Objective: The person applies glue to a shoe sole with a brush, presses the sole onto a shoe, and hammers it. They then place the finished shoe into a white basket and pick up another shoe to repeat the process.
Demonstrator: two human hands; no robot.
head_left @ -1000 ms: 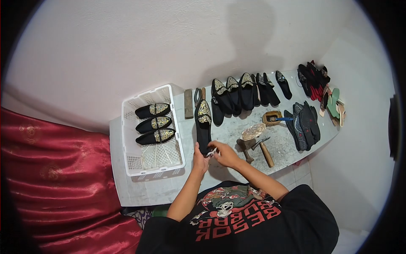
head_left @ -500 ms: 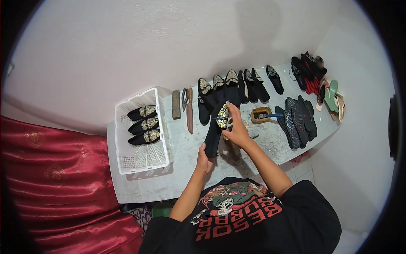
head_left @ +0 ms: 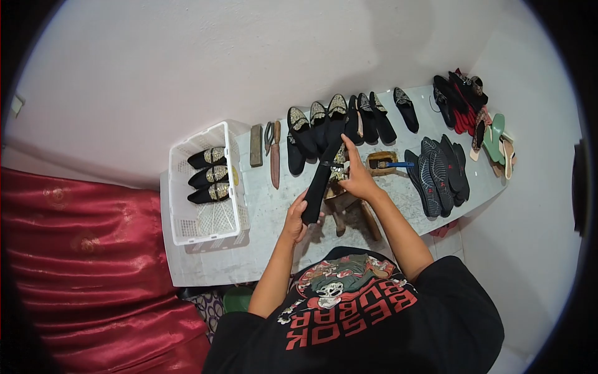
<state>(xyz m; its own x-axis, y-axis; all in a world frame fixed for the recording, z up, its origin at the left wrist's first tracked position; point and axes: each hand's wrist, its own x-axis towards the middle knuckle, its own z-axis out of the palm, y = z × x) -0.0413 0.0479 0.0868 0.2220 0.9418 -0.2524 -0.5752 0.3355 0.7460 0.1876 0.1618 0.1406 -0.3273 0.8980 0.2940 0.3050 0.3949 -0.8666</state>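
Note:
A black slip-on shoe point(head_left: 318, 191) with a gold glittery upper is held between my two hands above the table. My left hand point(head_left: 296, 220) is closed round its heel end. At the toe end, my right hand point(head_left: 360, 179) grips the side of the glittery part. The shoe is tilted on its side, so much of the gold upper is turned away. Below my hands lie wooden-handled tools point(head_left: 370, 219), partly hidden. Just right of my right hand is a glue-stained tray point(head_left: 378, 171) with a blue-handled brush point(head_left: 398, 164) across it.
A white basket point(head_left: 235, 187) at left holds three black-and-gold shoes point(head_left: 210, 174). Beside it lie a grey block point(head_left: 256, 146), scissors point(head_left: 268, 137) and a knife point(head_left: 275, 163). More shoes point(head_left: 299, 130) line the wall; black soles point(head_left: 431, 177) and green sandals point(head_left: 495, 140) are at right.
The shoe has rolled in my hands, so less of its gold upper shows now. My right hand has shifted its grip along the side. The head view has shifted slightly.

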